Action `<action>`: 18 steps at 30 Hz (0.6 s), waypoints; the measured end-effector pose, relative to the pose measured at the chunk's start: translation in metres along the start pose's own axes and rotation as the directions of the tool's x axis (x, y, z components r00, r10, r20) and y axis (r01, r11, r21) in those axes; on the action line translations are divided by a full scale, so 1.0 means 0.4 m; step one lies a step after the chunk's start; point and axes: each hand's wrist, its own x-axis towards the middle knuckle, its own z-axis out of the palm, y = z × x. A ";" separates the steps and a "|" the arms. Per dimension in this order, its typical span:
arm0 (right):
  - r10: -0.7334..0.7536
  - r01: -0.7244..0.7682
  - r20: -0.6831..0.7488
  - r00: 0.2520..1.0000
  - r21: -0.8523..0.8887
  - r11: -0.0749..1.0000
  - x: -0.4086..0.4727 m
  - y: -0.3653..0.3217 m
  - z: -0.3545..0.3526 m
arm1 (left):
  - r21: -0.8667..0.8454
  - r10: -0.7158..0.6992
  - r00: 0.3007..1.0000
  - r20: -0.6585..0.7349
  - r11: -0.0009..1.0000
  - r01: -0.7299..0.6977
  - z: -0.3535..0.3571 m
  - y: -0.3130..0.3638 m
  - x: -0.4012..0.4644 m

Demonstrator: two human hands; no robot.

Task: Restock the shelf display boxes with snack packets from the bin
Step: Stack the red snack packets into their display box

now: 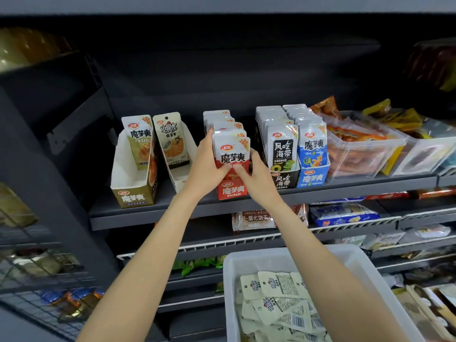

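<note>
Far left of the red cardboard display box (232, 191): a gold-fronted white cardboard display box (133, 191), open-topped, printed 魔芋爽, nearly empty, one glossy gold-and-white foil packet (139, 141) leaning at its back with a "20%" corner flash. Just beside it, nearer the red box: a tilted white cardboard box (179, 166) with one cream matte packet (171, 139), hang-hole at the top, 魔芋干 legible.

At the red box itself, on the dark grey metal shelf (148, 211): a row of silver-topped, red-bottomed foil packets (232, 151), standing upright, front one marked 卫龙 and 魔芋爽. Left hand (206, 161) curled round the left edge of the stack, thumb across the front packet's lower face. Right hand (256, 174) gripping the right edge, fingertips pressed on the same red lower face; row squeezed between both hands.

Right of the red box: a black cardboard box (283, 180) full of silver-and-black packets, 风吃海带; then a blue cardboard box (312, 178) full of silver-and-blue packets, 魔芋爽. Further right: a clear rigid plastic tub (365, 154) of orange crinkly wrappers.

Below and right of the red box: a white smooth plastic bin (357, 262), rounded corners, with a loose heap of cream matte snack packets (276, 304) lying flat, backs up, barcodes and small print showing.
</note>
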 end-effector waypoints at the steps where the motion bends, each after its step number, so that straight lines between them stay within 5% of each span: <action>1: -0.022 0.022 0.002 1.000 -0.003 1.000 -0.008 0.004 0.000 | 0.000 -0.012 1.000 0.008 1.000 0.012 -0.009 -0.005 0.000; 5: -0.041 0.039 0.016 0.999 0.100 0.994 -0.031 0.006 -0.012 | 0.005 -0.020 0.998 0.061 1.000 0.020 -0.067 0.003 0.013; 7: -0.009 0.004 0.042 0.999 0.114 0.993 -0.020 -0.010 -0.035 | 0.141 0.010 0.992 0.126 0.990 -0.028 -0.096 0.019 0.034; 13: -0.127 0.211 0.294 0.947 -0.275 0.938 0.068 -0.038 -0.093 | 0.626 -0.019 0.906 0.423 0.729 -0.277 -0.115 0.074 0.111; 18: -0.152 0.271 0.330 0.932 -0.353 0.895 0.074 -0.016 -0.096 | 0.679 0.134 0.942 0.307 0.663 -0.315 -0.098 0.078 0.065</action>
